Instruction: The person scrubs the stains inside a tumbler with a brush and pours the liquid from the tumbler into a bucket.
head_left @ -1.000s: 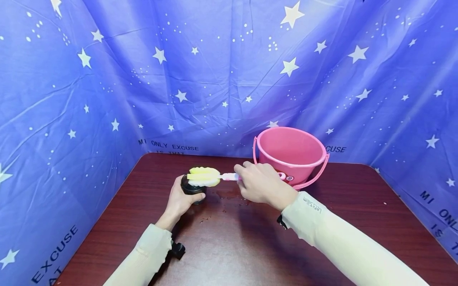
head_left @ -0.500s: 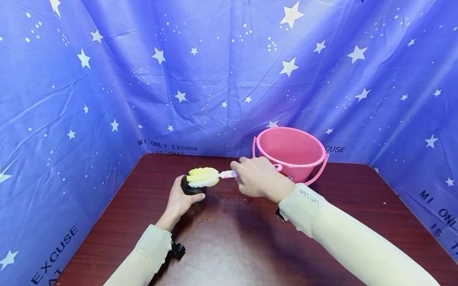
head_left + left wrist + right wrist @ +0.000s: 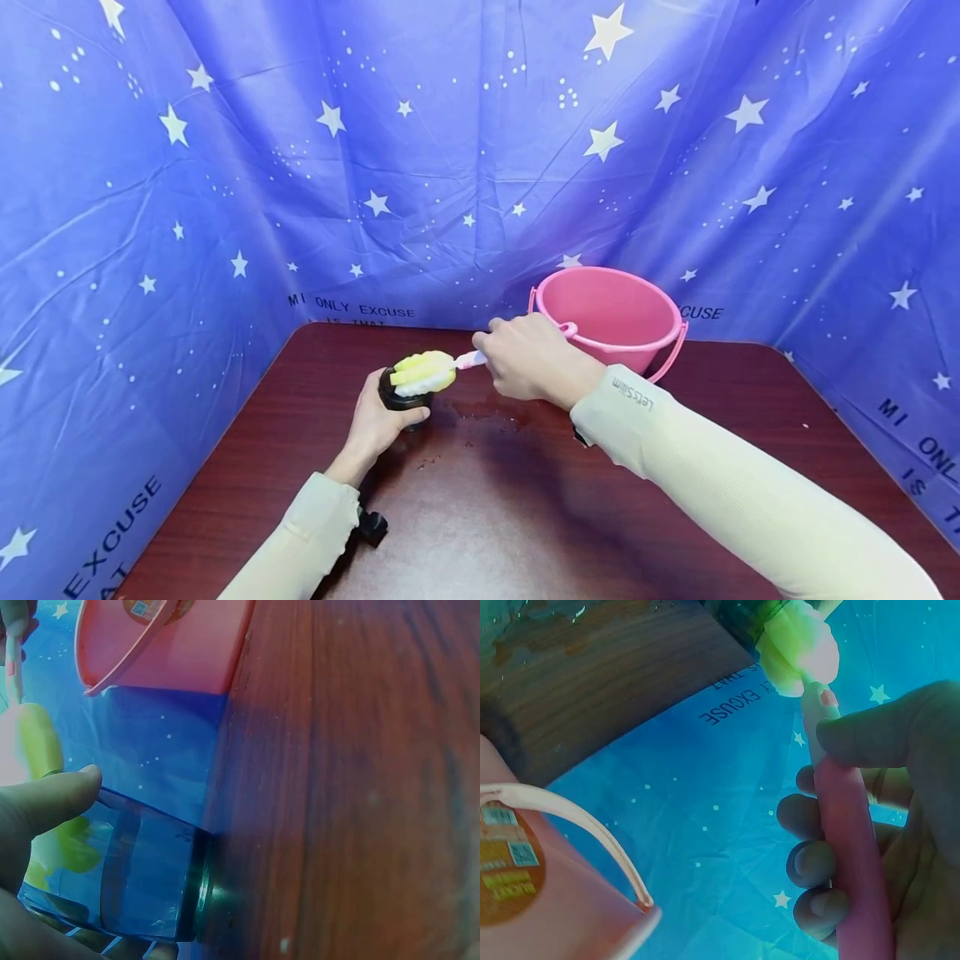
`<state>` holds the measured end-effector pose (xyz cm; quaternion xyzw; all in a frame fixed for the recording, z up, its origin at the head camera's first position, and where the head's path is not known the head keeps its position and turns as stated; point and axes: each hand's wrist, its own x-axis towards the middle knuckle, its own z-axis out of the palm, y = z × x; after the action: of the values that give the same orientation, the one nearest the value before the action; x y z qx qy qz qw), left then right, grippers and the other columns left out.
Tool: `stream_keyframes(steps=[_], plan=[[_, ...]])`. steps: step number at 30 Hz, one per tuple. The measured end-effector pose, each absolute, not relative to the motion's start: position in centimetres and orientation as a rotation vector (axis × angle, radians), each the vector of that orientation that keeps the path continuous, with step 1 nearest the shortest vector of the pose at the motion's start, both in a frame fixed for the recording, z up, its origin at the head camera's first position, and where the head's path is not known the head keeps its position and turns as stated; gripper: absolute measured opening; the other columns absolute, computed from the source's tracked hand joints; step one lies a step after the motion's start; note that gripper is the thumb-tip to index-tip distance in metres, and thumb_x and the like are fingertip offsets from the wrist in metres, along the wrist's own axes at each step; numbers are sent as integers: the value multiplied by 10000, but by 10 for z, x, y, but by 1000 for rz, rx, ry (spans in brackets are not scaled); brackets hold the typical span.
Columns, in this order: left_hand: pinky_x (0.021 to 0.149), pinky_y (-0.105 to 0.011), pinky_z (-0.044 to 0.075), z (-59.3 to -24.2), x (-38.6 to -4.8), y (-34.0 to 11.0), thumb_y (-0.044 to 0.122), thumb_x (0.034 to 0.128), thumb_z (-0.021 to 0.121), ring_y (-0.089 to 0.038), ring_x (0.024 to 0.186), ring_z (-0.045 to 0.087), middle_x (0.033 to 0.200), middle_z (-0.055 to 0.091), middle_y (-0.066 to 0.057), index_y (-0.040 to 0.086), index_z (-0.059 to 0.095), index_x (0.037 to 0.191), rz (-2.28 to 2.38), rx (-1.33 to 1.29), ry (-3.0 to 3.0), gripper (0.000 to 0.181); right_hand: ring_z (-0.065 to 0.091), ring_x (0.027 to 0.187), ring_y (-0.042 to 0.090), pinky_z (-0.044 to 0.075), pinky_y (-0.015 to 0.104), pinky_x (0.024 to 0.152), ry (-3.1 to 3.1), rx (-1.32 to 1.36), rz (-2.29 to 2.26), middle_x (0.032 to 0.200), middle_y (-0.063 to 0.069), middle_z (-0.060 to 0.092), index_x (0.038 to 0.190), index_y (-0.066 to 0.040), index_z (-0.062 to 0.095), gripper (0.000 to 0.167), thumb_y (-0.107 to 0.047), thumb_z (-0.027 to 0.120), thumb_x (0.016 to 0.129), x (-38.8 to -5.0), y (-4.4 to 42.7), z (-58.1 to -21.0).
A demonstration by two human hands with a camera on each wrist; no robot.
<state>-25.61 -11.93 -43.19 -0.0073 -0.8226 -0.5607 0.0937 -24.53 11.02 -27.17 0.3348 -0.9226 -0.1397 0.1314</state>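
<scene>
My left hand [image 3: 378, 422] grips a dark, see-through cup [image 3: 146, 862], thumb on the near side and fingers around the far side. The cup's base is at the tabletop. My right hand [image 3: 534, 357] holds the pink handle [image 3: 851, 855] of a sponge cup brush, fingers curled round it and thumb laid along it. The yellow-and-white sponge head [image 3: 426, 373] sits at the cup's mouth. Part of it shows through the cup wall in the left wrist view, and the rest sticks out above the rim.
A pink bucket [image 3: 637, 354] with a handle stands at the back right of the dark red wooden table [image 3: 735, 450], just behind my right hand. Water drops [image 3: 431, 461] lie near the cup. A blue starry curtain [image 3: 450, 150] surrounds the table.
My right hand has risen and shifted slightly left, so the brush handle slopes up more steeply from the cup. The sponge head has tilted with it. My left hand and the cup stay in place.
</scene>
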Motion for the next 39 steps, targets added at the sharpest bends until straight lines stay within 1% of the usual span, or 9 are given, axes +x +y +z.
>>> stream_keyframes(steps=[5,10,16,26,31,39], plan=[[1031,-460,347,-432,-256,-119,100,612,890,-285,1186,467,1309,504,-143,38,412,1341,-1664,-16,-2448,873,590,643,232,473,420,537,-2654,1010,-498,799,31,579,938,-156,647,178,-164,604,765,-246,104,-266],[1026,-456,351,-433,-255,-119,95,609,890,-283,1181,472,1306,507,-140,44,417,1338,-1672,-18,-2442,871,602,668,231,478,406,541,-2615,1046,-580,822,45,596,964,-140,657,206,-172,614,765,-247,97,-263],[1026,-449,351,-433,-255,-121,94,599,892,-282,1174,480,1292,521,-142,44,427,1331,-1656,-25,-2428,868,602,678,235,471,379,525,-2542,1045,-658,818,52,599,948,-145,671,187,-185,618,773,-251,86,-262],[1021,-444,354,-432,-255,-120,94,598,890,-279,1170,478,1291,520,-144,36,425,1332,-1667,-22,-2430,871,611,711,241,490,377,571,-2537,1043,-724,835,56,605,957,-150,692,192,-218,619,793,-256,78,-260],[1021,-441,354,-431,-256,-119,105,601,891,-280,1171,477,1291,520,-144,39,424,1334,-1665,-21,-2428,872,615,707,241,493,384,563,-2516,1058,-741,833,53,610,931,-159,704,172,-220,628,789,-257,76,-258],[1017,-443,356,-432,-256,-119,108,596,890,-284,1168,481,1287,523,-145,38,426,1336,-1653,-26,-2436,877,600,662,225,493,377,540,-2518,1075,-783,813,39,597,850,-186,717,110,-213,630,789,-258,74,-257]])
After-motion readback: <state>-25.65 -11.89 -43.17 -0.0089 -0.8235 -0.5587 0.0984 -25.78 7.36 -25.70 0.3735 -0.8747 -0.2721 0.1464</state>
